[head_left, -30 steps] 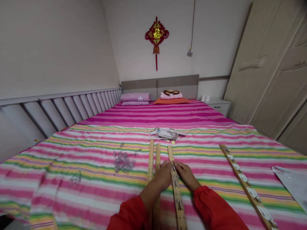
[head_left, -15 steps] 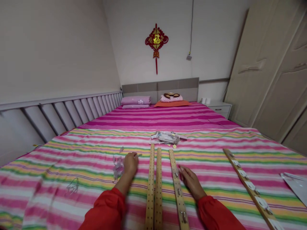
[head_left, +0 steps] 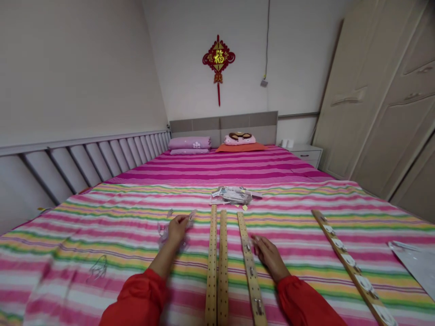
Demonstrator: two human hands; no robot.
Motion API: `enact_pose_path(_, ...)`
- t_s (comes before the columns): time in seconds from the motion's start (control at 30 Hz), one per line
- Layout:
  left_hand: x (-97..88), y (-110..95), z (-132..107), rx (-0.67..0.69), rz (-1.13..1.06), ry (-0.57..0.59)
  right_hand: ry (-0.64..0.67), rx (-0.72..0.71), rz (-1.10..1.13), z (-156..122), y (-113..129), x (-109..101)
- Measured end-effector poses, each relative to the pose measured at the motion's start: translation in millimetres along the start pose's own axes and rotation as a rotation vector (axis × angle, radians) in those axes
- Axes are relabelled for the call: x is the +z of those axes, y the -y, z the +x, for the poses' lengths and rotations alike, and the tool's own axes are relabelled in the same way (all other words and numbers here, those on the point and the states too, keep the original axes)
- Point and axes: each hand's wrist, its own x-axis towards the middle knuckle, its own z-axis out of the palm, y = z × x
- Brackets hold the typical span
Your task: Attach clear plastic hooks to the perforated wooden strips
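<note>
My left hand reaches out over a small heap of clear plastic pieces on the striped bedspread, fingers curled together on a small piece that I cannot make out. My right hand rests with fingers down on the right-hand perforated wooden strip, which carries small metal clips. Two more perforated wooden strips lie side by side between my hands. Both sleeves are red.
A bundle of small packets lies beyond the strips. A fourth wooden strip with white hooks lies to the right, a grey bag beyond it. Pillows sit at the headboard. Wardrobe doors stand at right.
My left hand left the wooden strip and moved left to the clear plastic pieces, closing its fingers there. My right hand stayed on the strip. The camera tilted slightly.
</note>
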Motion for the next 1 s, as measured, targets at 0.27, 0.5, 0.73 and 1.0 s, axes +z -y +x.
enact_pose_path(0.27,-27.7,-15,-21,-0.062,-0.385,0.038,-0.008,-0.019,-0.044,1,2,1)
enact_pose_path(0.5,-34.4,-21,-55,-0.304,-0.743,0.071,-0.061,-0.115,-0.14,-6,25,15)
enact_pose_path(0.73,-26.0,-45,-93,-0.552,-0.952,0.065,0.262,-0.374,-0.41,-42,72,103)
enact_pose_path(1.0,-32.1,-46,-112,-0.401,-0.832,0.098,0.197,-0.449,-0.706,-57,52,165)
